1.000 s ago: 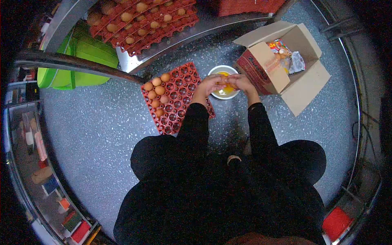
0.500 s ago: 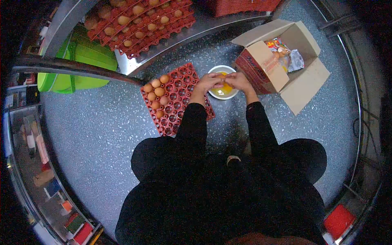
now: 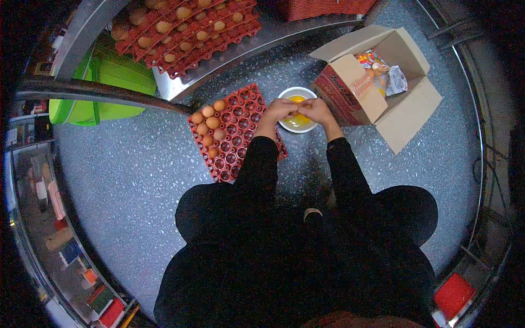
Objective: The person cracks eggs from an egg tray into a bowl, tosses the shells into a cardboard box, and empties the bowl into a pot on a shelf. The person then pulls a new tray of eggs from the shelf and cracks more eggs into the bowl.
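Observation:
A white bowl (image 3: 297, 128) with yellow egg yolk (image 3: 298, 119) in it stands on the speckled floor. Over its left side is my left hand (image 3: 280, 111), and my right hand (image 3: 319, 111) meets it from the right, fingertips together above the yolk. Both hands are closed; whatever lies between the fingers is too small and hidden to make out. To the left of the bowl lies a red egg tray (image 3: 239, 125). Several brown eggs (image 3: 212, 122) fill its left part, and its other cups hold no eggs.
An open cardboard box (image 3: 404, 121) with eggshells and wrappers inside stands right of the bowl. Stacked egg trays (image 3: 188, 33) rest on a metal shelf (image 3: 174, 87) at the top. A green bin (image 3: 123, 82) and a dark bar (image 3: 109, 92) are at upper left.
My hands have drawn closer together over the bowl, with the right hand moving slightly left. The brown shape seen between the fingers earlier is now mostly hidden.

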{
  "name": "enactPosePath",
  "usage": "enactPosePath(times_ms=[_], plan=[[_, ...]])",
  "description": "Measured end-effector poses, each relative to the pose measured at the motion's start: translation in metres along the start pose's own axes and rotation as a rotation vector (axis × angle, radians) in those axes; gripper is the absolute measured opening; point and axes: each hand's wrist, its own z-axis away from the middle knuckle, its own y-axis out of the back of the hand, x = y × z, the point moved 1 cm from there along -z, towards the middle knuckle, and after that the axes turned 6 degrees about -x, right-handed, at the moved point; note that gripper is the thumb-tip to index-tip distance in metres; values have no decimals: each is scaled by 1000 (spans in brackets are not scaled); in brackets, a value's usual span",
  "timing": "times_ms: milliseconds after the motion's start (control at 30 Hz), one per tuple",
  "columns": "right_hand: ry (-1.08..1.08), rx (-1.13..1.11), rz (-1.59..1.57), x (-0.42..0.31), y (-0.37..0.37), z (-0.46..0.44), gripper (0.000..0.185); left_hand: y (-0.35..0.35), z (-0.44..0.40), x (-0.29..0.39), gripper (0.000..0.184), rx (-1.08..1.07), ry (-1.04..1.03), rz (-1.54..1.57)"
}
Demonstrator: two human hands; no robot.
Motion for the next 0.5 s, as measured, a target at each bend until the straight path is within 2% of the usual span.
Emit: enactPosePath(times_ms=[100,167,300,367,500], plan=[[28,-26,40,17,-7,-14,36,0,2,2,24,-1,-20,64],[-3,-31,8,17,-6,-12,38,3,3,2,20,-63,-16,-58],[-43,-22,17,17,-7,-12,43,4,1,1,21,-73,-71,-113],[-46,-30,28,15,-6,-11,44,5,-1,-1,20,-65,40,-59],[-84,-51,83,-6,0,-4,43,2,12,13,20,4,41,-124]])
